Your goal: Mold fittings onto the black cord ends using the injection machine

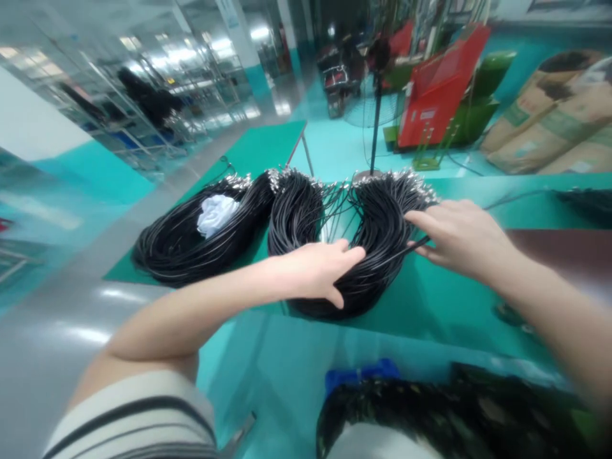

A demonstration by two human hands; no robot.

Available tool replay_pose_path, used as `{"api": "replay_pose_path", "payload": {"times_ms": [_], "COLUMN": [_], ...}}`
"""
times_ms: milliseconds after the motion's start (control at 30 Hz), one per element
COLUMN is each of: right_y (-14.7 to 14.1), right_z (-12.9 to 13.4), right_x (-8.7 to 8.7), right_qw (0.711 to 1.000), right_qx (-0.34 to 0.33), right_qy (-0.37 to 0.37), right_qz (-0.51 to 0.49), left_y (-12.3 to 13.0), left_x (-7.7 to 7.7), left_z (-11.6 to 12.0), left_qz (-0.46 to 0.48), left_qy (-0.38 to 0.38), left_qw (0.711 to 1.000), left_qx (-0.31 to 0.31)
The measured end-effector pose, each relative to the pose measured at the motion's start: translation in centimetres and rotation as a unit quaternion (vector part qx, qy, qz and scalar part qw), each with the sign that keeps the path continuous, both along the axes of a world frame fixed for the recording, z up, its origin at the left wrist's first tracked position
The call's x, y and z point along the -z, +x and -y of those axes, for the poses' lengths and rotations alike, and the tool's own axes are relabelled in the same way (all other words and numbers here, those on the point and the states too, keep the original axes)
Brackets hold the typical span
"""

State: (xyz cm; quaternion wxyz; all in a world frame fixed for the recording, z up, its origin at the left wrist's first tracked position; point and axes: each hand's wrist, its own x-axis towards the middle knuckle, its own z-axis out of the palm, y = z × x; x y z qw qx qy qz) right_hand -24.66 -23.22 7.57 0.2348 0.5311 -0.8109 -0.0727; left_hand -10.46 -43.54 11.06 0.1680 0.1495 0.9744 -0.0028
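A thick U-shaped bundle of black cables (382, 220) with silvery ends lies on the green table (430, 299). Over its lower middle is my left hand (322, 271), thumb and fingers apart, with nothing held between them. To the right of the bundle, my right hand (449, 233) grips a black cable (404, 252) between thumb and fingers; the cable slants down to the left across the bundle. Left of it sits a second coiled bundle of black cables (167, 239), with a crumpled white cloth (217, 213) on top.
More dark cables (586, 204) lie at the table's far right. Behind the table stand a black fan pole (377, 127), a red machine (442, 86) and large brown sacks (549, 127). A blue object (361, 373) is below the table's near edge.
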Motion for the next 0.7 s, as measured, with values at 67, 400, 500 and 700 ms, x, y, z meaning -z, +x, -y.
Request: {"api": "replay_pose_path", "payload": {"times_ms": [67,400,500,700], "right_y": [-0.1,0.7,1.3,6.1], "right_z": [-0.2,-1.3,-2.0,-2.5], "right_x": [1.0,2.4,2.3,1.3], "right_qw": [1.0,0.995,0.991,0.919], "right_qx": [0.001,0.038,0.04,0.012], "right_qy": [0.001,-0.032,-0.083,-0.367], "right_qz": [0.017,0.089,0.096,0.139], "left_y": [0.6,-1.8,-2.5,-4.6], "left_x": [1.4,-0.4,-2.3,-8.2], "left_z": [-0.1,0.5,1.4,3.9], "left_qz": [-0.033,-0.012,0.006,0.034], "left_qy": [-0.047,-0.034,0.061,0.191], "left_qw": [0.998,0.998,0.993,0.966], "left_qx": [-0.04,-0.048,-0.097,-0.171]}}
